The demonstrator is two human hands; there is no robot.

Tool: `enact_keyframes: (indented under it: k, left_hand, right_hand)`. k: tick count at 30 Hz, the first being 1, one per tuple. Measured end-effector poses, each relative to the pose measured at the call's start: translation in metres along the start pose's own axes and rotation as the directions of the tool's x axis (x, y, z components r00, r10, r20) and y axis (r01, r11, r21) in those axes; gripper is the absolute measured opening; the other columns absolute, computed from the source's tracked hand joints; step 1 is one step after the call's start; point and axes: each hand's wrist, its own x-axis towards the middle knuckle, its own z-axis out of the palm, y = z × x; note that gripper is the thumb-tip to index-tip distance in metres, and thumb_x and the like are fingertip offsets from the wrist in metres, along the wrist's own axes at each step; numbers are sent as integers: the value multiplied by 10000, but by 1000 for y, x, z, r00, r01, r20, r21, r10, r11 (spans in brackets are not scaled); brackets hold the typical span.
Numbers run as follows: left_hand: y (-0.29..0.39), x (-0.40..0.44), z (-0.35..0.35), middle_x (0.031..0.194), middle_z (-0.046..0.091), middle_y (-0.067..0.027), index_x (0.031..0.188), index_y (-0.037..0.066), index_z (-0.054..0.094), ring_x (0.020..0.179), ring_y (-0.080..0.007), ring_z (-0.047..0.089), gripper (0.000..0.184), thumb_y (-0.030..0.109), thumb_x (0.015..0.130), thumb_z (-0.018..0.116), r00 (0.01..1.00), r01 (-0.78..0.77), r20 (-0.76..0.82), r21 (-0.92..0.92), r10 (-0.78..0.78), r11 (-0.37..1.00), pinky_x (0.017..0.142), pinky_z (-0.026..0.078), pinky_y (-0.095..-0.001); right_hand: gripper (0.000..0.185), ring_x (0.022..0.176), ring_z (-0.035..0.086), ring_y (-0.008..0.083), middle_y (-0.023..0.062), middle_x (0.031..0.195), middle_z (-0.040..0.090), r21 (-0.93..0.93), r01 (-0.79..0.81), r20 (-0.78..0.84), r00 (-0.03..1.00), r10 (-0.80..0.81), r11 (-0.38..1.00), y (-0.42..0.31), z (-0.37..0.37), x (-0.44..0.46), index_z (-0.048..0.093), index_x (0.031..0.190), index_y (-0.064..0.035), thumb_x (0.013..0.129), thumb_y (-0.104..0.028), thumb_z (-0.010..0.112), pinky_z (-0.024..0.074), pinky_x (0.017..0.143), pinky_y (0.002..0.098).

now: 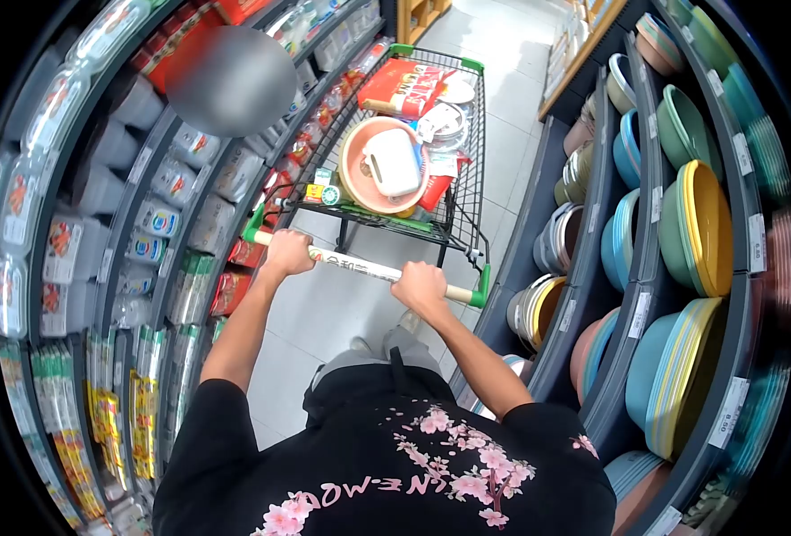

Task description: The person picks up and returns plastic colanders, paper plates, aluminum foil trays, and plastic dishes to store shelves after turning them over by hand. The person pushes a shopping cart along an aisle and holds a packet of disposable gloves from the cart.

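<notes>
With left hand point(290, 253) and right hand point(420, 286), gripping the handle point(360, 265) of a wire cart point(479, 161), all fingers curled snugly around it: near the left green end with the left, farther in from the right green end with the right. Between the two, printed characters on white. Just beyond the handle, inside the cart's near part, a pink basin point(357, 183), with a white container point(394, 161) lying in it. Just beside the basin, to the left, a small box point(322, 194) in green and yellow; to the right, a red packet point(441, 186), partly hidden. Farther forward, a red bag point(403, 87), near some clear containers point(452, 125). Below the handle, light shoes point(411, 322) on pale floor tiles point(297, 366). To the right, shelves of nested basins, among them a yellow basin point(713, 223), a green basin point(684, 125) and a blue-and-yellow stack point(668, 380), with price tags point(640, 313) along the edges. To the left, shelves of clear boxes point(74, 246) and packaged goods, partly covered by a round grey blur point(230, 80). Nearest the camera, a black shirt point(360, 456) with pink blossoms
</notes>
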Motion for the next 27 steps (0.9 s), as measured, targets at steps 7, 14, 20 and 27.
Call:
enact_keyframes:
  k: [7,14,20,27]
  left_hand:
    - [20,-34,4,740,705,-150,747,102,737,733,-335,700,186,254,664,670,997,65,44,9,-65,998,731,553,-435]
    - [62,-96,5,765,715,-157,742,88,741,750,-331,708,191,239,650,670,993,118,-4,-83,-118,990,736,561,-424]
    - [95,-144,46,721,698,-160,716,99,733,713,-346,695,161,228,651,661,985,158,-56,-119,-165,980,697,557,-436]
    - [139,-219,49,766,714,-170,740,64,745,747,-335,710,200,216,656,646,972,213,-61,-160,-225,964,710,564,-423]
  right_hand:
    - [248,735,719,366,202,801,720,-52,33,-4,999,-33,998,6,13,-31,759,813,-30,717,-242,672,580,702,435]
    - [276,778,709,374,210,811,713,-162,62,-11,998,-65,985,21,28,-78,760,863,-59,731,-279,657,569,750,453]
    - [281,803,700,398,224,845,710,-209,129,-1,991,-133,969,30,30,-132,754,896,-61,746,-267,637,568,776,458]
    - [303,796,695,413,238,825,702,-263,205,29,978,-204,943,46,51,-183,750,873,-43,747,-295,636,561,789,472]
